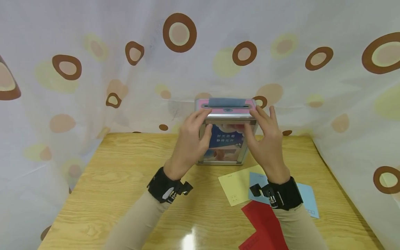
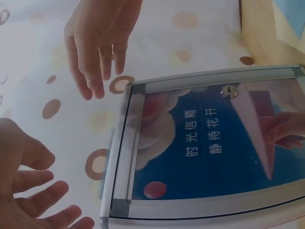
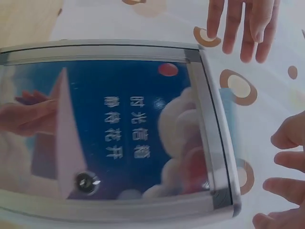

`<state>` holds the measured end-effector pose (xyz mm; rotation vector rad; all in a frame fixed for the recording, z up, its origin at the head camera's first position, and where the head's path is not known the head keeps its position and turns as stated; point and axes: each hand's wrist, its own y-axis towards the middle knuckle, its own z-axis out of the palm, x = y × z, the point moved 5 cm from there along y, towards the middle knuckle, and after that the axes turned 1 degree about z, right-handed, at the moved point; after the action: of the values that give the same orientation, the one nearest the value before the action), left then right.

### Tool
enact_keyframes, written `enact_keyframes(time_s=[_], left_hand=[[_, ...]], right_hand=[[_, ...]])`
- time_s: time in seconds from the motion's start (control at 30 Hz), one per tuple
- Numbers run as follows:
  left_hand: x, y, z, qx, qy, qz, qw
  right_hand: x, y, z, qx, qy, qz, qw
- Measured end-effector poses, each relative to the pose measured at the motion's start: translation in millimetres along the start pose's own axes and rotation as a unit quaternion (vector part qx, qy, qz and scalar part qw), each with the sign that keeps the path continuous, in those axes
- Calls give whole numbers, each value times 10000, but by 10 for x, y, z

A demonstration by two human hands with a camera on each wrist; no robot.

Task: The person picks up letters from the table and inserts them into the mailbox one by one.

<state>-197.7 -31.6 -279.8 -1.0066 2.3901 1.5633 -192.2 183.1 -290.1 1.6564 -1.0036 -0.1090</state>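
Observation:
A metal-framed letter box [image 1: 227, 139] with a pink top stands upright at the back of the table, its blue printed front facing me. Out of the slot in its top sticks a light blue envelope [image 1: 226, 102], also visible as a blue strip [image 3: 229, 121] beyond the box's edge in the right wrist view. My left hand [image 1: 192, 139] hovers by the box's upper left corner, fingers spread and holding nothing. At the upper right corner, my right hand [image 1: 267, 142] is likewise spread and without anything in it. Both wrist views show gaps between the fingers and the box.
On the table right of the box lie a yellow envelope [image 1: 234, 189], a blue envelope [image 1: 307, 198] partly under the right wrist, and red envelopes [image 1: 265, 225] nearer me. A small lock [image 2: 229, 91] sits on the box front. A patterned curtain [image 1: 140, 80] hangs close behind.

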Motion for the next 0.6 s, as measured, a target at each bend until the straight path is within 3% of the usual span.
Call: enact_keyframes(time_s=[0.13, 0.33, 0.5, 0.6], left_hand=[[-43, -243, 22, 108, 151, -72, 9998], [-36, -734, 147, 731, 603, -138, 9954], [36, -1155, 294, 1404, 1148, -294, 9830], [95, -1388, 379, 1922, 1441, -592, 9689]], right_hand=[[-36, -340, -114, 193, -70, 290, 9994], [-77, -937, -196, 940, -227, 887, 9914], [-70, -1300, -213, 1702, -472, 1317, 9754], [-46, -1448, -207, 1870, -726, 1131, 9731]])
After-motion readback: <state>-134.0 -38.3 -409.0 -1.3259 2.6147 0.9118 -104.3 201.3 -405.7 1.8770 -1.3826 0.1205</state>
